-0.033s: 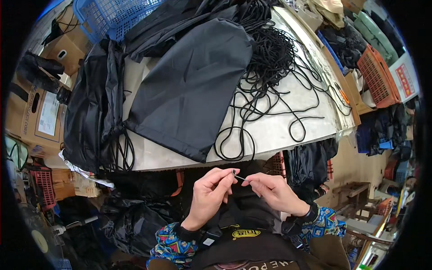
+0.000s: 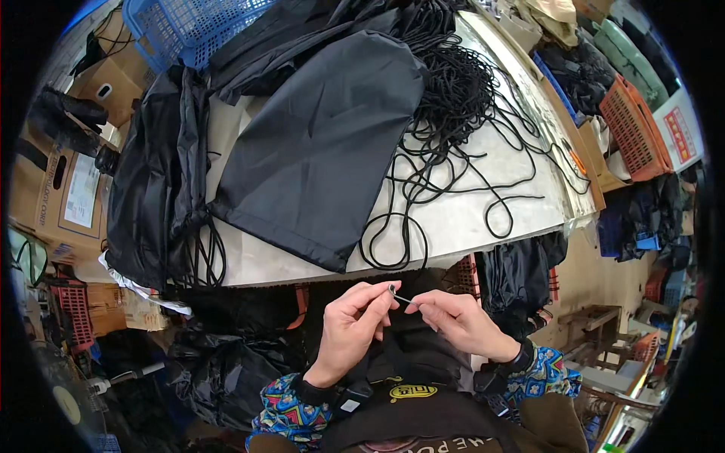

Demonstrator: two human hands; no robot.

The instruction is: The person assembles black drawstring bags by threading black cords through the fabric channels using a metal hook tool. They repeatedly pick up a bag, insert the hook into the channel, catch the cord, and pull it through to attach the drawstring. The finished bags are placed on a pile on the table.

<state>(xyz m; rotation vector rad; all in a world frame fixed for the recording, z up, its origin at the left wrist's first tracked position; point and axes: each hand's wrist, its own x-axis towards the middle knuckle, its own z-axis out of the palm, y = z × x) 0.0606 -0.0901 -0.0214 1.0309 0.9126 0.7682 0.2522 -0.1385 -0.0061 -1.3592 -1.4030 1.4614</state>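
Close to the table's near edge, my two hands meet in front of my dark apron. My left hand (image 2: 353, 326) is closed in a pinch on a small black piece (image 2: 392, 289); it looks like a cord end, but is too small to be sure. A thin grey metal rod (image 2: 404, 300) runs from there to my right hand (image 2: 461, 323), whose thumb and forefinger pinch its other end. Beyond them a black fabric bag (image 2: 321, 151) lies flat on the table. Black cords (image 2: 453, 94) are heaped beside it, with loose loops reaching the near edge.
The pale tabletop (image 2: 483, 198) lies ahead of my hands. More black bags (image 2: 155, 181) with hanging cords drape over its left side. A blue basket (image 2: 192, 30) stands at the far left, cardboard boxes (image 2: 72, 192) at the left, and an orange basket (image 2: 634, 128) at the right.
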